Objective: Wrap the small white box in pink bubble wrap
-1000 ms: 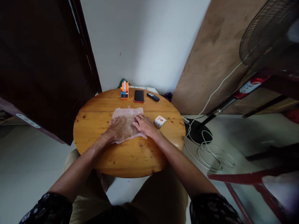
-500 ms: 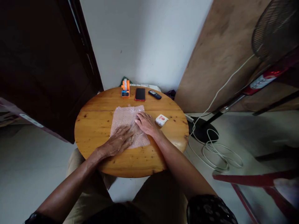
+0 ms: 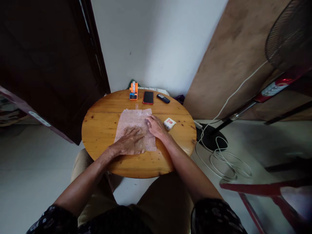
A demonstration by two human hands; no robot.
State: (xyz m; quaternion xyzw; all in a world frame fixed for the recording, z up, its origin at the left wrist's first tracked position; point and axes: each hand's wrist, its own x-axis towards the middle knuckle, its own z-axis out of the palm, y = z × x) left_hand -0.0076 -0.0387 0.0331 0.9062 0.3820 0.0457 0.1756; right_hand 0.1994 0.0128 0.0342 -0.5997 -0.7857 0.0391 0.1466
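A sheet of pinkish bubble wrap (image 3: 134, 117) lies spread out near the middle of the round wooden table (image 3: 97, 130). My left hand (image 3: 130, 142) rests flat on its lower part, palm down with the fingers stretched apart. On the upper right side of the sheet lies my right hand (image 3: 156, 126), its fingers slightly bent and touching the wrap. Just right of that hand sits a small white box (image 3: 170, 123) with a red print. Both palms are hidden from view.
Along the table's back stand an orange tape dispenser (image 3: 134, 91), a red-edged smartphone (image 3: 148, 97) and a dark keypad phone (image 3: 163, 98). A standing fan (image 3: 280, 35) is at the right, its white cable (image 3: 229, 162) coiled on the floor. A dark door (image 3: 48, 65) is on the left.
My left hand has slid a little to the right over the bubble wrap. My right hand has shifted slightly toward the sheet's right edge. The camera view has moved a little.
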